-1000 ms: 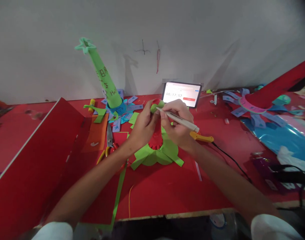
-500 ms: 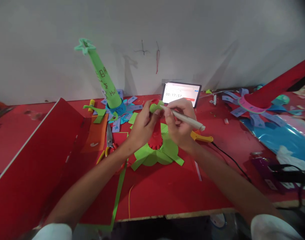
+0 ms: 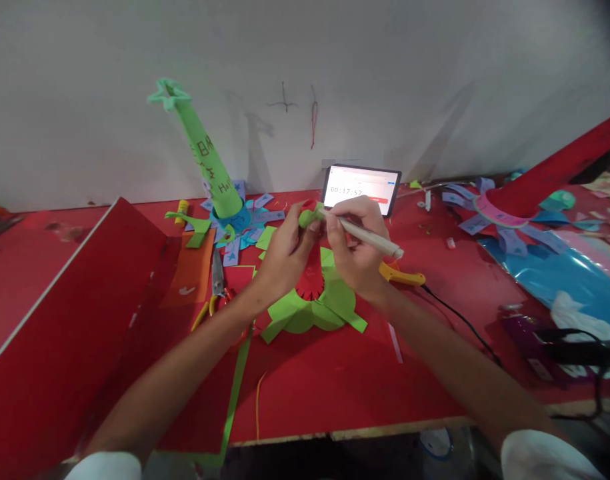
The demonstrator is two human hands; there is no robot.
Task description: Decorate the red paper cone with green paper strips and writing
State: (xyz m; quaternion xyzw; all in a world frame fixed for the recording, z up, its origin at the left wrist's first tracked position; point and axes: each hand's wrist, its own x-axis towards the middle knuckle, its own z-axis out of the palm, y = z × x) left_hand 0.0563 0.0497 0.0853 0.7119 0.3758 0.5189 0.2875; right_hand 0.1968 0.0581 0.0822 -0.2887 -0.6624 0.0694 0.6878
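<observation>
My left hand (image 3: 279,263) is closed, thumb and fingers pinching a small green paper piece (image 3: 309,217) at the top of a red paper tube (image 3: 311,283). The tube stands on a flat green paper base (image 3: 299,317) with petal-like flaps, and its notched lower edge shows. Gripped in my right hand (image 3: 357,260) is a pale marker pen (image 3: 372,239), its tip at the green piece. Whether the tip touches the paper I cannot tell. My fingers hide part of the tube's upper end.
Behind my hands a tablet (image 3: 362,187) shows a timer. Scissors (image 3: 217,277) lie left, near a green paper tower (image 3: 212,160) with a star top. A yellow glue gun (image 3: 403,275) with a cord is on the right. A red board (image 3: 89,313) stands up at left.
The marker pen's rear end has shifted slightly left and down, while its tip stays at the green piece. Otherwise both hands hold nearly the same pose.
</observation>
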